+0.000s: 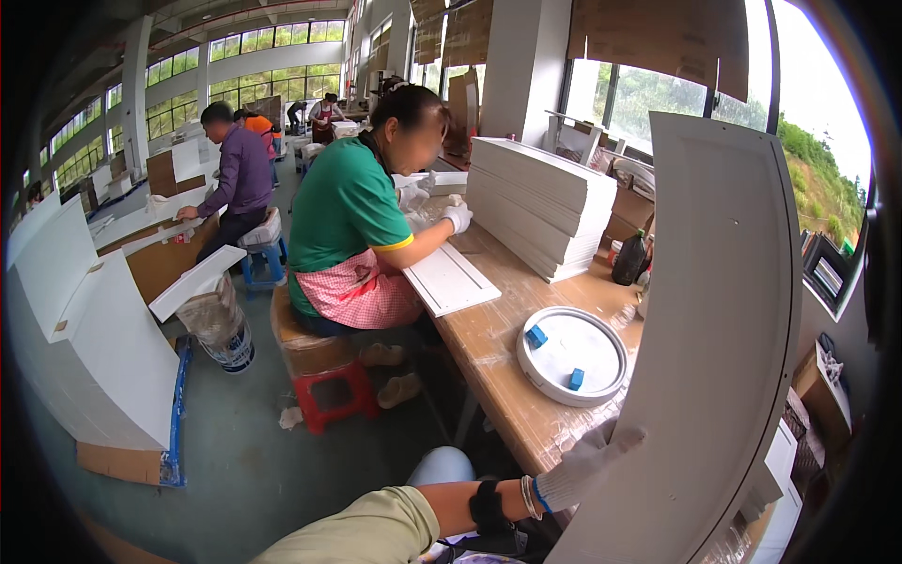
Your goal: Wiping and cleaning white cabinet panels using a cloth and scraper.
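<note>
A long white panel [705, 310] stands upright and slightly tilted at the right, rising from the lower edge to window height. A dark line runs along its right edge, and small holes dot its face. My left hand [584, 462], in a pale work glove with bare fingertips, grips the panel's left edge; the tips rest on its face. Just beyond that hand, a round white lid or shallow tub [571, 355] sits on the table with two blue blocks, one [536, 336] near its rim and the other [576, 379] nearer me. My right hand is not in view.
The brown-topped table [489, 362] carries a tall stack of white panels [536, 207] and a dark bottle [630, 258]. A seated co-worker in green [343, 197] works on a flat white panel [453, 280]. A red stool [334, 395], a bucket [221, 329] and large white boards [103, 338] stand left.
</note>
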Tool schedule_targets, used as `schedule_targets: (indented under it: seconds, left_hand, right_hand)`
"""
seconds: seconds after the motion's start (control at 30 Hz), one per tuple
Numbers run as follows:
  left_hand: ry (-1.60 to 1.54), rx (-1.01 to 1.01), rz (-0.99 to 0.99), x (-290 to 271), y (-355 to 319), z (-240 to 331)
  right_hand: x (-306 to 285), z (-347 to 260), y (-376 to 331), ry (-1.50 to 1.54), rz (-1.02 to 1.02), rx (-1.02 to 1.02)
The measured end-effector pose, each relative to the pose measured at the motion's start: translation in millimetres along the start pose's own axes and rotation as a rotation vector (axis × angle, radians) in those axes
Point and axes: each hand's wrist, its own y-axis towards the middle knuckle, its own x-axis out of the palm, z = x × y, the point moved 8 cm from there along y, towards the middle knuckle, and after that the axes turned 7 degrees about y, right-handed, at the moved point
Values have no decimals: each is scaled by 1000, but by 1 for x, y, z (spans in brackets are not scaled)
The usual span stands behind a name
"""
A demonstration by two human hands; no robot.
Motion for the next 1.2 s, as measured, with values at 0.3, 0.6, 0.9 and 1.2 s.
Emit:
schedule_targets:
  seconds: [0.3, 0.6, 0.9, 1.2]
  left_hand:
    - [-90, 40, -288, 71, 23, 30]
    - [80, 357, -313, 121, 27, 13]
    - [595, 54, -758, 146, -36, -26]
    - [911, 89, -587, 42, 2, -73]
  right_hand:
    - [-36, -83, -19, 253, 248, 21]
    - [-43, -103, -21, 289, 312, -1]
    - [-56, -112, -28, 318, 384, -23]
    - [-67, -114, -33, 331, 444, -19]
